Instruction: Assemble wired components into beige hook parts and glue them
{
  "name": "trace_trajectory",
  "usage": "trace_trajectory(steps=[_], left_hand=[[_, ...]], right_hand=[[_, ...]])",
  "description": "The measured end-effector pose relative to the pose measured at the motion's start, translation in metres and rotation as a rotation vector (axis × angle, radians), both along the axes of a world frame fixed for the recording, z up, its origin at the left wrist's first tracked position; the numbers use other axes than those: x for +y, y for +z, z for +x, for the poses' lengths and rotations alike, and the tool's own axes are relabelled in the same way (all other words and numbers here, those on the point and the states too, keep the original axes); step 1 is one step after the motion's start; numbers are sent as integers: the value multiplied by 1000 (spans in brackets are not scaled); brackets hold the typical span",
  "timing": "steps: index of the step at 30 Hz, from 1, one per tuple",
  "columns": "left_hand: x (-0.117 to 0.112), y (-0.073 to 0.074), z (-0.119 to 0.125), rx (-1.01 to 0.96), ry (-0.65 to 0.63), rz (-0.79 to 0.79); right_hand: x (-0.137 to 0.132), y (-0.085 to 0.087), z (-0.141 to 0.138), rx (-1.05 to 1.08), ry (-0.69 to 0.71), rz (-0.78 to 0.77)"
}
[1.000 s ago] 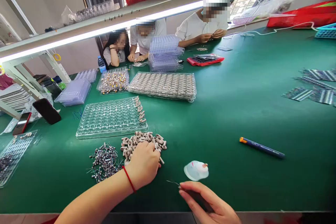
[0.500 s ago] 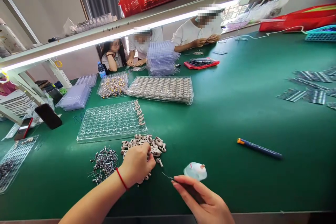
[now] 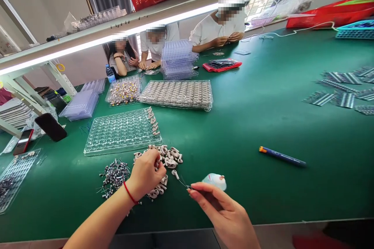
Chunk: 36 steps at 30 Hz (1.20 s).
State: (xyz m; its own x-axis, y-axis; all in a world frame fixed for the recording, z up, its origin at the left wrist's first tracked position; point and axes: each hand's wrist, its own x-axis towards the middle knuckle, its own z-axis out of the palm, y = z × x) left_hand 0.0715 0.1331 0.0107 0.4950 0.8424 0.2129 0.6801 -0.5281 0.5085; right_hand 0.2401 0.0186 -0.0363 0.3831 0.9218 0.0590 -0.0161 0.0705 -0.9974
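Observation:
My left hand (image 3: 146, 173), with a red string on the wrist, is closed in a pinch over a pile of small beige plastic pieces (image 3: 164, 160); what it pinches is hidden. My right hand (image 3: 223, 212) is closed on thin dark tweezers (image 3: 188, 185), whose tip points left toward a single beige piece (image 3: 174, 172). A small clear lid-like dish (image 3: 214, 181) lies just beyond the right hand. A heap of small dark wired parts (image 3: 114, 176) sits left of the left hand. An almost bare clear cell tray (image 3: 122, 131) lies behind the piles.
A blue pen (image 3: 282, 156) lies to the right on the green table (image 3: 263, 124). Filled trays (image 3: 177, 94), stacked trays (image 3: 179, 59) and a phone (image 3: 51, 127) stand farther back. Three people sit at the far end. Striped strips (image 3: 336, 97) lie at right.
My left hand drew back toward me from the beige pile. My right hand moved forward and left, bringing the tweezers' tip close to a single beige piece.

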Motion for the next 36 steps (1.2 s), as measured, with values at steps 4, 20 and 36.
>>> trace_trajectory(steps=[4, 20, 36], left_hand=[[-17, 5, -3, -127, 0, -125], [-56, -1, 0, -618, -58, -746], [-52, -16, -2, -732, -32, -683]], right_hand=[[3, 2, -2, 369, 58, -83], [3, -5, -18, 522, 158, -62], [7, 14, -23, 399, 178, -52]])
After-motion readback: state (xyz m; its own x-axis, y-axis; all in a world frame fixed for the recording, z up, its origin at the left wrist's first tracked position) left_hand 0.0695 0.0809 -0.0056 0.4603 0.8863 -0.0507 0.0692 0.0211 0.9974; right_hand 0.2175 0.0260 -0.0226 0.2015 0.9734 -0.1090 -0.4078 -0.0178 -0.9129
